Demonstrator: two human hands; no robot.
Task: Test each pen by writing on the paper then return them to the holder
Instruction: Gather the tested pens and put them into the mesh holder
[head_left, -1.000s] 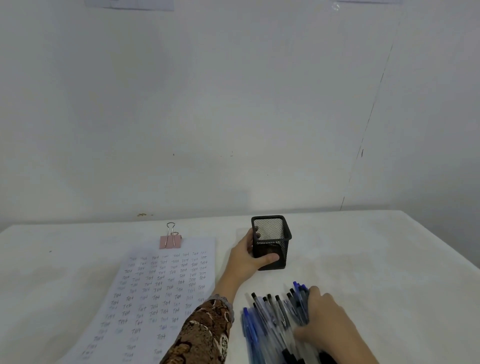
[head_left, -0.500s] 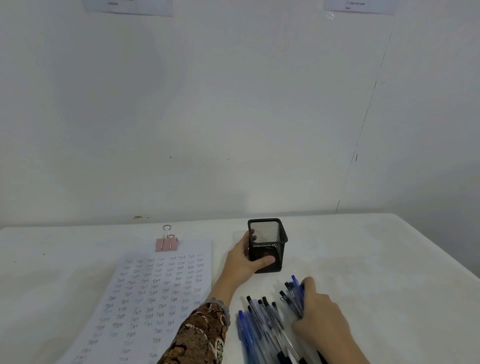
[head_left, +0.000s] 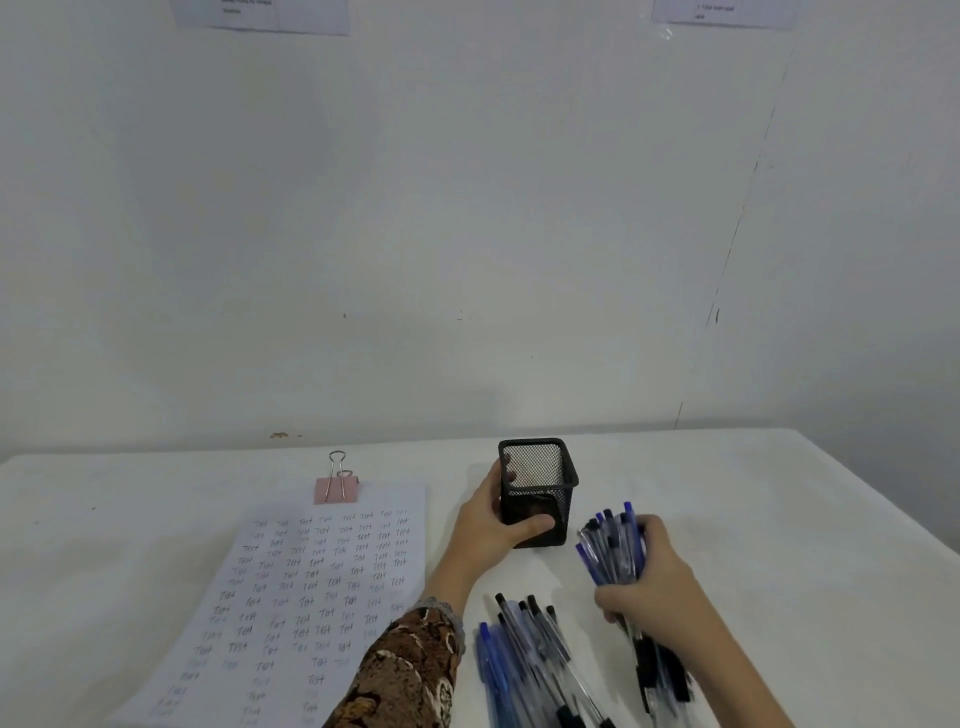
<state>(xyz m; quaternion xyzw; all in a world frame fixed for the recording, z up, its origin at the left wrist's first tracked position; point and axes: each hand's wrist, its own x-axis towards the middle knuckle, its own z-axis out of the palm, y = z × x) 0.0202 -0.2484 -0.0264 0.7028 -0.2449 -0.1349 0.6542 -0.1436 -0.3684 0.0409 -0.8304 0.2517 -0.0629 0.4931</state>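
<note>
The left hand (head_left: 493, 535) grips the black mesh holder (head_left: 537, 491), with the thumb laid across its near face and the fingers wrapped round its far left side; one fingertip shows through the mesh. The holder stands on the white table (head_left: 779, 519). Through its open mouth only the mesh of the far wall can be seen, and the bottom is hidden.

Just to the right of that grip, the right hand (head_left: 654, 582) is clenched round a bundle of pens (head_left: 613, 545), blue and black, capped ends fanning up and away from the palm. The ends are close to the holder's lower right corner but not touching it. The other ends stick out below the hand.

Nearer the person than either grip, between the two forearms, a pile of loose pens (head_left: 530, 649) lies on the table. Left of the holder-gripping hand lies the paper (head_left: 311, 597), covered with rows of small handwritten marks, with a pink binder clip (head_left: 336, 488) at its far edge. A patterned brown sleeve (head_left: 410, 670) covers the left forearm.
</note>
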